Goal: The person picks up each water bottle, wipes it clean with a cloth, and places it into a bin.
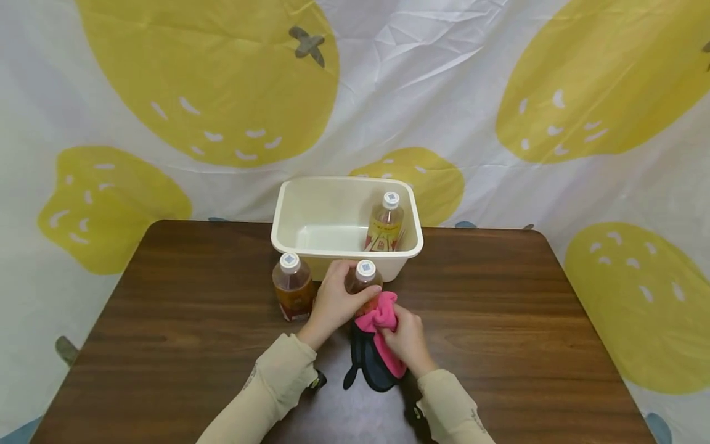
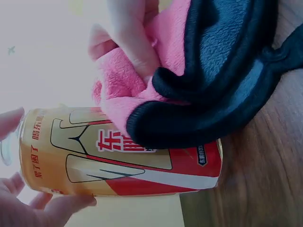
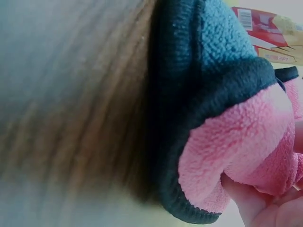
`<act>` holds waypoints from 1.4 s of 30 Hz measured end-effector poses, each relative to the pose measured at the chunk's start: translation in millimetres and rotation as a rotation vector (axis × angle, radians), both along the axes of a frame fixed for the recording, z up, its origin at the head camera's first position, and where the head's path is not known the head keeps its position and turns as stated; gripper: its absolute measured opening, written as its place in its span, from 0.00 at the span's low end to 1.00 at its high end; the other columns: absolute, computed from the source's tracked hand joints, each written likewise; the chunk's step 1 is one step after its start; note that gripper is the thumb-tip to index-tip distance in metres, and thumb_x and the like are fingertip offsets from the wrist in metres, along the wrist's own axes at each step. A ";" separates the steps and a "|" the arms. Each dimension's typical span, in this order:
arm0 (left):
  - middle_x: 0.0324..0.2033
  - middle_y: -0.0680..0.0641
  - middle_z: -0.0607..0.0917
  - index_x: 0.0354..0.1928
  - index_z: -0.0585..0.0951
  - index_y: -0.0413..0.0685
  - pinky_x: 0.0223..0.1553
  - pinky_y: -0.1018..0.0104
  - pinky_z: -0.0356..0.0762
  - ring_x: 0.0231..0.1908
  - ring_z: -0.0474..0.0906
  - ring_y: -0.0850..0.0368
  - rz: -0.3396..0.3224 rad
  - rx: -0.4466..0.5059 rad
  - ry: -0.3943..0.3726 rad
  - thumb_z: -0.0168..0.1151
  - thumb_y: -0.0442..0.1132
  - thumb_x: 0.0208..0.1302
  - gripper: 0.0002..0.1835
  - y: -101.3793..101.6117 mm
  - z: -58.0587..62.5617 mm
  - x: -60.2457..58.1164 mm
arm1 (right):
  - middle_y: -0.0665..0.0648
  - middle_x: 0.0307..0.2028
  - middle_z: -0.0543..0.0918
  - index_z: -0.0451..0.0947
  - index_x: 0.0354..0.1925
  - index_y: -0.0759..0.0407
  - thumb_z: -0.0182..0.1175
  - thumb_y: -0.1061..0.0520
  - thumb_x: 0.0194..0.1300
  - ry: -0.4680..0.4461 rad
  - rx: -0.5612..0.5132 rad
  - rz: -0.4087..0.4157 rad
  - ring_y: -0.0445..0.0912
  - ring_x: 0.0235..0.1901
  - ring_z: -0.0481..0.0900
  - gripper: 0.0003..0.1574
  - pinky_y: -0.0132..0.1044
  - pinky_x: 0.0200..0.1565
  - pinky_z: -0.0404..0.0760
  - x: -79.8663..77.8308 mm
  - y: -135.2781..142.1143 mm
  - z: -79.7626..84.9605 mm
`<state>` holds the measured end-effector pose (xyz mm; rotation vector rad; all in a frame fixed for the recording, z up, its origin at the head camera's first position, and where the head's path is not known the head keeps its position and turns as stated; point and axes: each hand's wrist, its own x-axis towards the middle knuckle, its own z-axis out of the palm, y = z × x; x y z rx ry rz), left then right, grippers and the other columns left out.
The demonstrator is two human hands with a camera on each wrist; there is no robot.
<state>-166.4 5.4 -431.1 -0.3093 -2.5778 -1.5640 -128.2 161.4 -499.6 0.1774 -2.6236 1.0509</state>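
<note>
My left hand (image 1: pixel 337 302) grips the upper part of a bottle (image 2: pixel 80 156) with a gold and red label and a white cap, standing on the table in front of the cream tub. A pink and black cloth (image 1: pixel 383 314) is bunched in my right hand (image 1: pixel 410 340), its pink side pressed against the bottle's label. In the right wrist view, the fingers (image 3: pixel 246 198) pinch the cloth's pink folds, and its dark edge hangs down near the tabletop. Part of the label is hidden behind the cloth.
A cream plastic tub (image 1: pixel 316 253) stands at the table's back edge with one bottle (image 1: pixel 384 228) upright in its right side. Another capped bottle (image 1: pixel 294 293) stands left of my left hand. Behind the wooden table (image 1: pixel 488 320) hangs a lemon-patterned curtain (image 1: pixel 444 86).
</note>
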 end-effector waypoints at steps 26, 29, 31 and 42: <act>0.44 0.42 0.75 0.48 0.77 0.39 0.47 0.55 0.72 0.45 0.72 0.49 -0.241 -0.071 0.055 0.66 0.36 0.51 0.20 -21.0 7.7 -5.3 | 0.58 0.29 0.82 0.78 0.32 0.64 0.71 0.66 0.41 0.169 0.007 0.131 0.44 0.26 0.75 0.16 0.39 0.31 0.78 -0.8 19.1 86.6; 0.45 0.41 0.76 0.49 0.77 0.37 0.48 0.54 0.71 0.46 0.73 0.48 -0.264 -0.101 0.076 0.64 0.34 0.52 0.20 -23.3 9.1 -6.7 | 0.58 0.30 0.82 0.78 0.35 0.65 0.71 0.64 0.42 0.156 0.023 0.162 0.45 0.28 0.77 0.18 0.40 0.33 0.79 -6.4 15.0 93.5; 0.46 0.40 0.77 0.51 0.76 0.37 0.49 0.54 0.71 0.47 0.73 0.48 -0.275 -0.110 0.072 0.62 0.33 0.53 0.21 -24.4 9.7 -7.5 | 0.58 0.30 0.82 0.79 0.36 0.65 0.71 0.64 0.42 0.147 0.034 0.173 0.46 0.28 0.77 0.18 0.40 0.33 0.78 -9.2 12.7 96.2; 0.44 0.42 0.79 0.50 0.76 0.39 0.43 0.59 0.74 0.40 0.73 0.52 -0.255 -0.108 0.088 0.63 0.34 0.53 0.20 -24.3 9.8 -6.4 | 0.58 0.28 0.81 0.78 0.35 0.64 0.71 0.64 0.41 0.143 0.054 0.177 0.47 0.27 0.76 0.19 0.40 0.32 0.78 -13.9 7.9 93.6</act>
